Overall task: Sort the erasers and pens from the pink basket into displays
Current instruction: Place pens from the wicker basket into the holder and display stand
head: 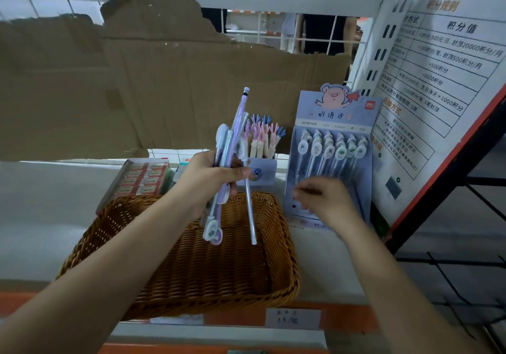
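My left hand (212, 174) grips a bundle of several pastel pens (235, 145) above a brown wicker basket (191, 266), whose inside shows no items. My right hand (321, 197) is blurred, fingers loosely curled, in front of the lower part of a blue pen display (328, 162) that has a pig cartoon on top and a row of pens with round toppers. Whether it holds a pen is unclear. A box of erasers (142, 177) lies behind the basket at the left.
A small holder of pens with hand-shaped tops (262, 145) stands behind the basket. Torn brown cardboard (137, 79) lines the shelf back. A white printed sign (438, 93) leans at the right beside a black and orange rack frame (451, 175). A price label (293, 318) sits on the shelf edge.
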